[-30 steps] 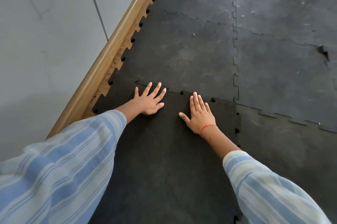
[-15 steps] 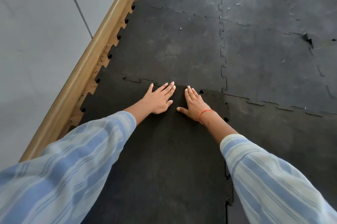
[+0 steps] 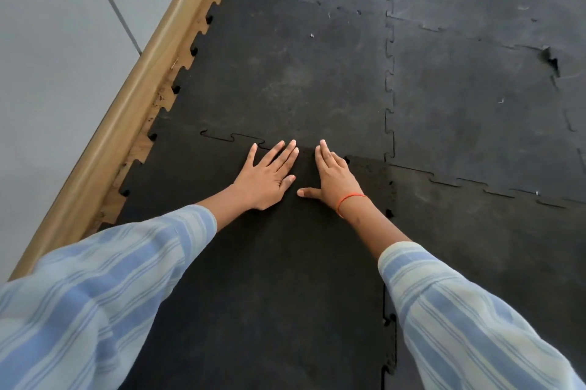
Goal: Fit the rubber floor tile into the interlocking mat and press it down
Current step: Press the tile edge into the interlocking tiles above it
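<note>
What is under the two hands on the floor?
Both the left hand and the right hand lie flat on the dark rubber tile, at its far edge. The seam directly beneath the fingers is covered.

The rubber floor tile (image 3: 269, 278) is matt black with a fine grainy texture, darker and cleaner-looking than the interlocking mat (image 3: 459, 110) around it, whose matt dark-grey rubber looks scuffed, dusty and flecked with pale specks. Along the mat's toothed edge runs a rounded skirting strip (image 3: 133, 94) of smooth, lightly glossy tan wood-look material, and above it the wall (image 3: 47, 56) is smooth, matt pale grey with thin joint lines. The sleeves (image 3: 95, 310) are soft woven cloth in blue and cream stripes, and a thin orange thread band (image 3: 348, 197) circles the right wrist.
</note>
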A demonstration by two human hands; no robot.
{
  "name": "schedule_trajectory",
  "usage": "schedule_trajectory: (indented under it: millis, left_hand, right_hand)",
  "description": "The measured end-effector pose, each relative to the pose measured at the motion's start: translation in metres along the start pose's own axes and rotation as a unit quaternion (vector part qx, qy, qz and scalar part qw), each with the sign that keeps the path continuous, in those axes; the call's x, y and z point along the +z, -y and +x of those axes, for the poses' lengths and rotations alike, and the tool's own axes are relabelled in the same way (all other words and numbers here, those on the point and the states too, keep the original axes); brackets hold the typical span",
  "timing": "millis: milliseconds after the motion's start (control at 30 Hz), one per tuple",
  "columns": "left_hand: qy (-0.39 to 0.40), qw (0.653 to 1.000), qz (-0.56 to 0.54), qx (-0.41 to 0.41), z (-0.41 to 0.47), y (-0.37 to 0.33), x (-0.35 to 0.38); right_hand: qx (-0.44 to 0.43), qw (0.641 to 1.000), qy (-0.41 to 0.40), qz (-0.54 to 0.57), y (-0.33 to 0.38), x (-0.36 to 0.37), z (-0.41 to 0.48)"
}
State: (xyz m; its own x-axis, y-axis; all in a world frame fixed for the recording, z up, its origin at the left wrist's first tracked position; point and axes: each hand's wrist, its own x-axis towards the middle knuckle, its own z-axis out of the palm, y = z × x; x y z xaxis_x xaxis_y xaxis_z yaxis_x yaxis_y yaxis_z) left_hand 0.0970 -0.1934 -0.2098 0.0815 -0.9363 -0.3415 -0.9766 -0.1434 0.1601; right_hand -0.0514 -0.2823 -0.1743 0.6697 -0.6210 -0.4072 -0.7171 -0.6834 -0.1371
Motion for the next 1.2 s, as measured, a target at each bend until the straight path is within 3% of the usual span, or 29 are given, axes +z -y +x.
schedule_trajectory:
  millis: [200, 400, 567, 667, 733, 900, 1200]
  left_hand:
    - [0.019, 0.998, 0.055, -0.007, 0.002, -0.006, -0.009]
    - [0.061, 0.996, 0.063, -0.026, 0.004, -0.013, -0.022]
    - [0.085, 0.995, 0.046, -0.039, 0.007, -0.014, -0.026]
    - [0.103, 0.993, 0.03, -0.053, 0.011, -0.02, -0.029]
    - [0.107, 0.993, 0.001, -0.043, 0.012, -0.033, -0.026]
    - [0.1, 0.993, -0.033, 0.055, 0.024, -0.08, -0.027]
    - [0.129, 0.991, 0.022, 0.035, 0.043, -0.092, -0.036]
  right_hand:
    - [0.048, 0.997, 0.051, -0.028, 0.005, -0.016, 0.014]
    - [0.033, 0.996, 0.083, -0.028, 0.002, -0.019, 0.014]
    - [0.051, 0.998, -0.01, -0.035, -0.004, 0.013, -0.014]
    - [0.139, 0.987, -0.084, 0.013, -0.013, 0.034, -0.039]
    - [0.19, 0.976, -0.09, 0.051, -0.03, 0.035, -0.051]
    - [0.118, 0.991, 0.026, 0.059, -0.076, 0.006, -0.049]
    - [0.121, 0.984, 0.127, 0.005, -0.083, -0.005, -0.037]
